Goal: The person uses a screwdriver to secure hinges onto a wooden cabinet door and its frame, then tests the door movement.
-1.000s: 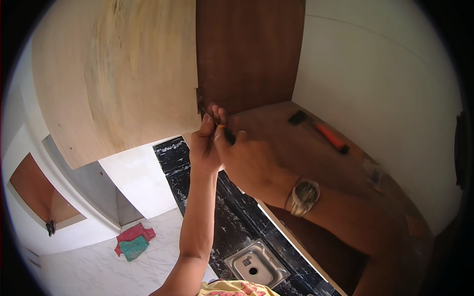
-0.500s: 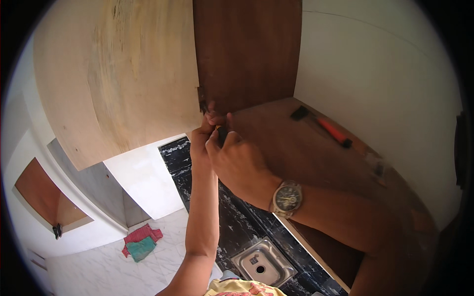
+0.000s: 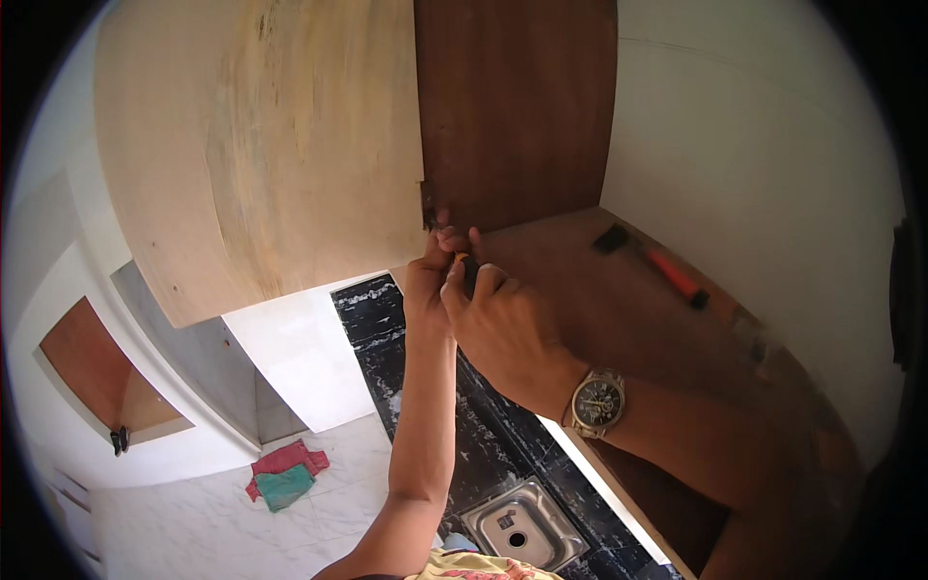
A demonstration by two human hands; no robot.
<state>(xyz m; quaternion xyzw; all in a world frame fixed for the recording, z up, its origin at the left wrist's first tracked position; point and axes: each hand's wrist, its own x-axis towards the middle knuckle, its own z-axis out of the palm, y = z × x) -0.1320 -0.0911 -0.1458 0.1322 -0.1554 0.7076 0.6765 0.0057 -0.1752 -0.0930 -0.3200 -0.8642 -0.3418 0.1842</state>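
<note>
My left hand (image 3: 432, 275) is raised to the lower corner of a pale wooden cabinet door (image 3: 280, 145), just below a dark metal hinge (image 3: 427, 205) on its edge. Its fingers are bent together, and whatever they pinch is too small to make out. Close against it, my right hand (image 3: 507, 314), with a watch on the wrist, grips a small black-and-orange handle (image 3: 465, 261), apparently a screwdriver's. My fingers cover most of this tool, and its tip does not show.
A hammer (image 3: 674, 274) with a red-and-black handle lies on the brown cabinet floor (image 3: 580, 300) at right. Beneath my arms runs a black marbled counter (image 3: 474, 406) with a steel sink (image 3: 556, 536). Red and green cloths (image 3: 285, 488) lie on the white floor below left.
The whole view has shifted, so the door, hands and counter appear farther right. Both hands stay together by the hinge with nearly the same grip.
</note>
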